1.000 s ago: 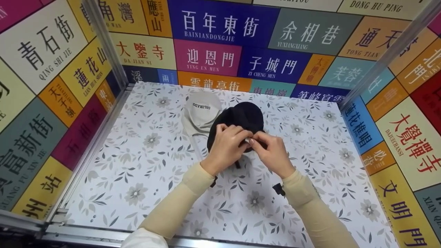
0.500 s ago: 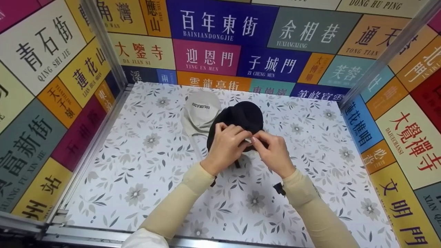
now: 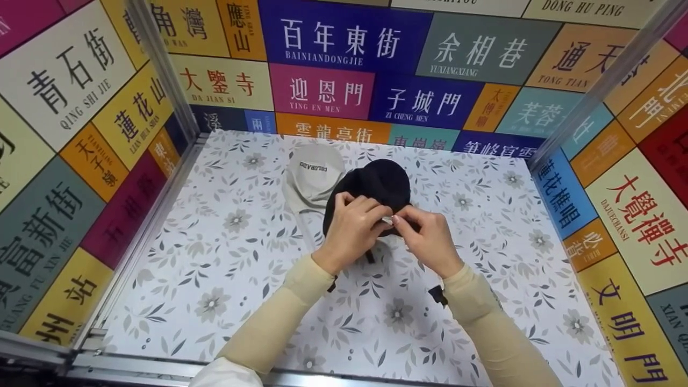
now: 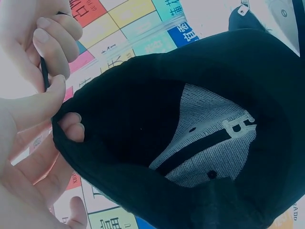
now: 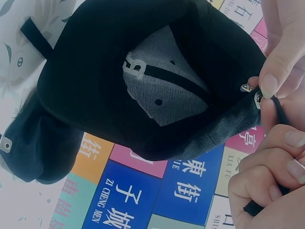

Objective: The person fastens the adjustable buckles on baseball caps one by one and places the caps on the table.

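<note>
A black cap (image 5: 90, 62) is held with its inside turned to both wrist cameras, showing pale mesh lining (image 5: 147, 81) and a grey letter patch. My left hand (image 3: 352, 228) pinches the cap's edge between thumb and fingers, right at a small metal buckle (image 5: 258, 99). A thin black strap (image 4: 45, 74) runs from there into my right hand (image 3: 428, 236). Curled fingers of that hand grip the strap, whose free end (image 5: 252, 208) pokes out below them. In the head view, both hands' fingertips meet in front of the black cap.
A pale cap (image 3: 314, 172) lettered COLORADO lies behind to the left on the flower-patterned table (image 3: 236, 290). A dark rounded piece with a metal clasp (image 5: 5, 144) hangs beside the held cap. Sign-printed panels (image 3: 349, 37) and metal posts (image 3: 172, 70) enclose the table.
The right fingertips have drawn slightly to the right, away from the left fingertips. The left hand and both caps stay almost where they were.
</note>
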A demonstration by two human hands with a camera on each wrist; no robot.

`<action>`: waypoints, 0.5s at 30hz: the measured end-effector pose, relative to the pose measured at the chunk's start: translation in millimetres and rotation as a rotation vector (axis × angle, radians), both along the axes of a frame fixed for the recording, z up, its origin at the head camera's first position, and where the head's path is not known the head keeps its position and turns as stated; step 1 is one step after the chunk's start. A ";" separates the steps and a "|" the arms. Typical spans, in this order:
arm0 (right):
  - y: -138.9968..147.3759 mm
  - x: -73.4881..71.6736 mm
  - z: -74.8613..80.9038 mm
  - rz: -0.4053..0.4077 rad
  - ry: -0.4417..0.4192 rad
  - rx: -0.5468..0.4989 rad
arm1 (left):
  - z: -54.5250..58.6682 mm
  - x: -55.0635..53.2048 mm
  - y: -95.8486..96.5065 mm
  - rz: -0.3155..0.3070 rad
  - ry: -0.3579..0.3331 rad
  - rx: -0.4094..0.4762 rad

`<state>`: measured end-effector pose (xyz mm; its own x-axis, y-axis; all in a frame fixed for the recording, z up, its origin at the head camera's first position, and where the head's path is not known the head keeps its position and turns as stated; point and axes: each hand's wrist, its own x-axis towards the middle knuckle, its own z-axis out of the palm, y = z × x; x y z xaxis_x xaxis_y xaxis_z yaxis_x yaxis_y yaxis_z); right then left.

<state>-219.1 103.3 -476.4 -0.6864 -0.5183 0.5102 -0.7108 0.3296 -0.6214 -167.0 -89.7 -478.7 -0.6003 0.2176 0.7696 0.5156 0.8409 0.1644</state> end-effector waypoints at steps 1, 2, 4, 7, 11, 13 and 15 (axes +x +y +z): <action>0.2 0.0 0.1 0.001 0.002 -0.001 | 0.0 0.2 -0.1 0.000 0.000 -0.001; 0.4 -0.1 0.0 0.000 0.005 -0.002 | 0.1 0.3 -0.2 0.000 0.002 -0.002; 0.7 0.0 -0.1 0.004 0.006 -0.005 | -0.1 0.7 -0.3 -0.001 0.005 -0.001; 1.0 0.0 -0.4 0.018 0.000 -0.013 | -0.4 1.1 -0.2 0.000 0.008 0.004; 1.5 0.2 -0.4 0.022 -0.003 -0.018 | -0.6 1.1 -0.6 0.004 0.006 0.007; 1.7 0.3 -0.5 0.015 0.002 -0.013 | -0.8 1.3 -0.6 0.006 0.001 0.006; 2.2 0.6 -0.7 0.011 0.004 -0.010 | -1.3 1.5 -0.3 0.005 -0.002 0.005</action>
